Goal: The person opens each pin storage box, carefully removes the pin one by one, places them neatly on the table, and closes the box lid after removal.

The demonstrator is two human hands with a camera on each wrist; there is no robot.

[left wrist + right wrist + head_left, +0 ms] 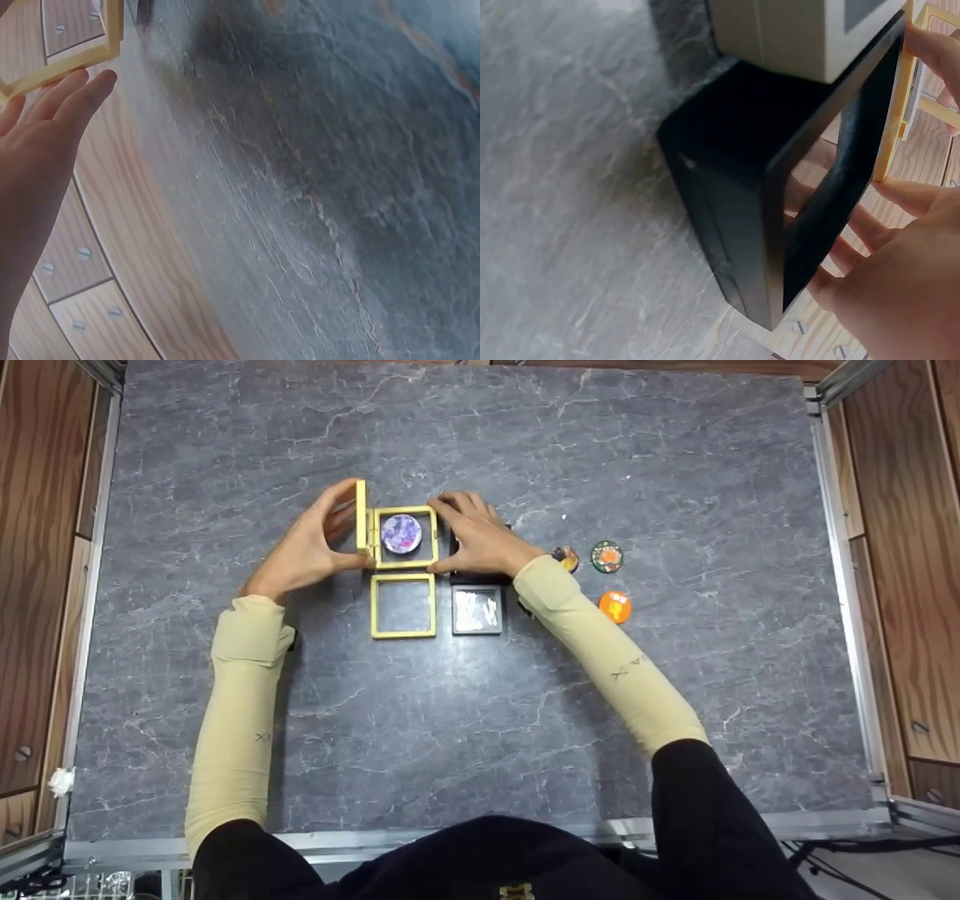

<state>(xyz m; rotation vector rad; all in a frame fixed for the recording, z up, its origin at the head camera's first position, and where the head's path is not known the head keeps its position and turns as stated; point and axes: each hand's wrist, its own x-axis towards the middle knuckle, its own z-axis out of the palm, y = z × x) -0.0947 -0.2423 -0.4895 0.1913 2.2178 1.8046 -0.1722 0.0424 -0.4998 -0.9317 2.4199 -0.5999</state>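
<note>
A yellow display frame (406,563) lies hinged apart, its lid (361,517) standing upright on the left. Inside the flat half sits a round purple badge (401,534). My left hand (304,544) holds the lid, fingers at its far edge and thumb at the near corner; in the left wrist view the fingertips touch the yellow rim (64,71). With thumb and index finger my right hand (484,536) grips the flat half at its right corners. Under that hand is a black frame (742,172), partly hidden in the head view, its other fingers behind it.
A second yellow frame (403,635) lies just nearer the body, beside a dark square frame (477,631) with a glaring window. To the right are a green-rimmed badge (607,556), an orange badge (615,607) and another badge (568,559) partly covered by the right sleeve.
</note>
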